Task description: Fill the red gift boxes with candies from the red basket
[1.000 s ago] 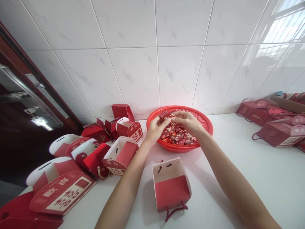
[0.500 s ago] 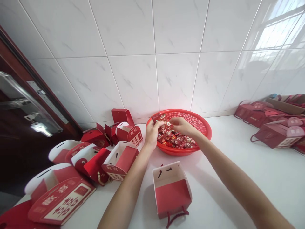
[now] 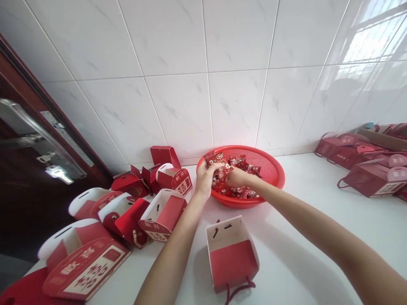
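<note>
Cannot tell the state of the fingers of the right hand point(image 3: 240, 178), half hidden among glossy packets point(image 3: 239, 192) in the round mesh basket point(image 3: 271, 171). Can see left hand point(image 3: 203, 181) gripping packets near its rim; nearer, an open card box point(image 3: 234, 263), with cord point(image 3: 238, 289) running out of view.

The right hand point(image 3: 237, 178), which a second ago was over the basket's point(image 3: 241, 204) 1 o'clock side, has dropped to the middle of it, and its fingertips, pointing towards 9 o'clock, are now hidden. Sweets point(image 3: 239, 161) that it had been covering now show towards 12 and 2 o'clock. The left hand point(image 3: 203, 176) has drawn nearer the 9 o'clock rim; more patterned packets point(image 3: 216, 159) show at its fingers than a second ago.
</note>
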{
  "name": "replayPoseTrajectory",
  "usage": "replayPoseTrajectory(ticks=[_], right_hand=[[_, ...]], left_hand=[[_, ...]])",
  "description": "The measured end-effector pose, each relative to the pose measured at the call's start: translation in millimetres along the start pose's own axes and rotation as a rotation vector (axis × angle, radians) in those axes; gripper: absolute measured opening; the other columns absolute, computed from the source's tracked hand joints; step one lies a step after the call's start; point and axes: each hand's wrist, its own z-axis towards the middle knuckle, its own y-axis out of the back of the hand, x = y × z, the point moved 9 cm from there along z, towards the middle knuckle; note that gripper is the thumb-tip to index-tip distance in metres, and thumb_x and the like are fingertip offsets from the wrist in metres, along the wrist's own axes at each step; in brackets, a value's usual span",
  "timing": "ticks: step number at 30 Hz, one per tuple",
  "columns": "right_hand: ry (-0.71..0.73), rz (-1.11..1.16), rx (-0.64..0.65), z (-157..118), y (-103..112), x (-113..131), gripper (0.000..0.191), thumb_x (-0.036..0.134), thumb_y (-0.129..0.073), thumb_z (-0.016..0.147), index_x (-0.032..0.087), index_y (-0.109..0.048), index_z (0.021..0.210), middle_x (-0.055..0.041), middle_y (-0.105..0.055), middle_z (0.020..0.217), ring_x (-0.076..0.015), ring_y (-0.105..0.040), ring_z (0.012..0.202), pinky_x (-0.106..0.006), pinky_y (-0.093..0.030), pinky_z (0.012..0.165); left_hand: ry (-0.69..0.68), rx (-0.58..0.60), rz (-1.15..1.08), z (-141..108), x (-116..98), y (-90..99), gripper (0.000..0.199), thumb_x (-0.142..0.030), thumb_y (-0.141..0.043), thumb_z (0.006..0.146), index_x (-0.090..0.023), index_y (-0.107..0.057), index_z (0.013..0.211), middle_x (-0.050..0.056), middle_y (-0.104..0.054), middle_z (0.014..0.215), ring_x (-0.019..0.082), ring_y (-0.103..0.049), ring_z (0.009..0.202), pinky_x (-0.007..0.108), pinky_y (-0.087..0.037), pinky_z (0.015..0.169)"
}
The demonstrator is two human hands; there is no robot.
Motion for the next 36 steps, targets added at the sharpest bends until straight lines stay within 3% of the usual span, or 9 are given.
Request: replayPoseTrajectory(ticks=[2, 6, 10, 13, 16, 21, 25, 36], right_hand=[[-0.029, 0.081, -0.071, -1.4, 23.1, 2.3, 0.029, 0.02, -0.084, 0.069, 0.018, -0.057, 0.057, 0.0025, -0.058, 0.055, -0.0138, -0.055, 0.056, -0.029, -0.046, 0.057], [-0.049, 0.295, -0.287, -15.7, 66.4, 9.4, 0.021, 0.036, -0.073, 0.076, 0.02, -0.062, 0.072, -0.0018, -0.067, 0.069, -0.0171, -0.063, 0.064, -0.031, -0.049, 0.061], [-0.036, 0.518, -0.452, -31.0, 86.0, 13.1, 0.031, 0.045, -0.075, 0.073, 0.022, -0.055, 0.076, -0.0023, -0.069, 0.078, -0.019, -0.07, 0.076, -0.032, -0.054, 0.071], [-0.019, 0.737, -0.495, -33.0, 88.0, 13.6, 0.033, 0.04, -0.083, 0.063, 0.022, -0.057, 0.074, 0.0004, -0.066, 0.072, -0.0156, -0.067, 0.065, -0.03, -0.053, 0.067], [-0.018, 0.807, -0.447, -29.5, 82.4, 17.8, 0.029, 0.036, -0.082, 0.061, 0.022, -0.06, 0.073, 0.0023, -0.063, 0.065, -0.0126, -0.061, 0.057, -0.028, -0.05, 0.062], [-0.042, 0.645, -0.364, -30.1, 70.5, 29.3, 0.018, 0.032, -0.075, 0.068, 0.021, -0.065, 0.078, 0.0022, -0.064, 0.064, -0.0131, -0.058, 0.058, -0.03, -0.05, 0.064], [-0.039, 0.562, -0.333, -33.4, 66.8, 36.2, 0.022, 0.027, -0.069, 0.072, 0.02, -0.072, 0.093, 0.002, -0.066, 0.068, -0.0131, -0.057, 0.061, -0.031, -0.05, 0.067], [-0.037, 0.519, -0.268, -33.6, 64.8, 36.2, 0.015, 0.031, -0.074, 0.072, 0.02, -0.065, 0.077, 0.0003, -0.067, 0.078, -0.0133, -0.06, 0.068, -0.029, -0.05, 0.068]], left_hand=[[-0.005, -0.018, 0.006, 0.8, 0.7, 3.2, 0.025, -0.032, -0.078, 0.063, -0.02, -0.063, 0.078, -0.003, -0.069, 0.074, 0.017, -0.067, 0.077, 0.027, -0.048, 0.069], [-0.008, -0.024, 0.032, 0.7, 2.2, 5.8, 0.023, -0.033, -0.077, 0.067, -0.02, -0.062, 0.079, -0.004, -0.068, 0.073, 0.016, -0.065, 0.073, 0.027, -0.048, 0.069], [0.002, 0.002, 0.079, 0.7, 6.5, 3.3, 0.022, -0.031, -0.078, 0.067, -0.021, -0.066, 0.082, -0.003, -0.069, 0.076, 0.018, -0.065, 0.074, 0.029, -0.049, 0.071], [0.016, 0.036, 0.1, 1.8, 10.2, -0.7, 0.029, -0.027, -0.082, 0.063, -0.021, -0.071, 0.089, -0.001, -0.073, 0.084, 0.019, -0.067, 0.079, 0.03, -0.051, 0.074], [0.036, 0.056, 0.091, 2.6, 11.3, -3.1, 0.035, -0.027, -0.085, 0.06, -0.021, -0.072, 0.092, 0.002, -0.076, 0.091, 0.021, -0.069, 0.083, 0.032, -0.054, 0.077], [0.063, 0.082, 0.059, 1.4, 8.9, -4.0, 0.052, -0.034, -0.093, 0.057, -0.021, -0.069, 0.101, 0.004, -0.076, 0.096, 0.025, -0.071, 0.085, 0.036, -0.057, 0.074], [0.044, 0.081, 0.05, 1.5, 8.1, -1.5, 0.058, -0.04, -0.095, 0.057, -0.02, -0.069, 0.104, 0.005, -0.076, 0.097, 0.024, -0.072, 0.085, 0.035, -0.058, 0.073], [-0.068, 0.089, 0.075, 1.6, 4.1, -1.1, 0.048, -0.044, -0.091, 0.067, -0.019, -0.072, 0.104, 0.006, -0.077, 0.102, 0.026, -0.071, 0.099, 0.036, -0.054, 0.089]])
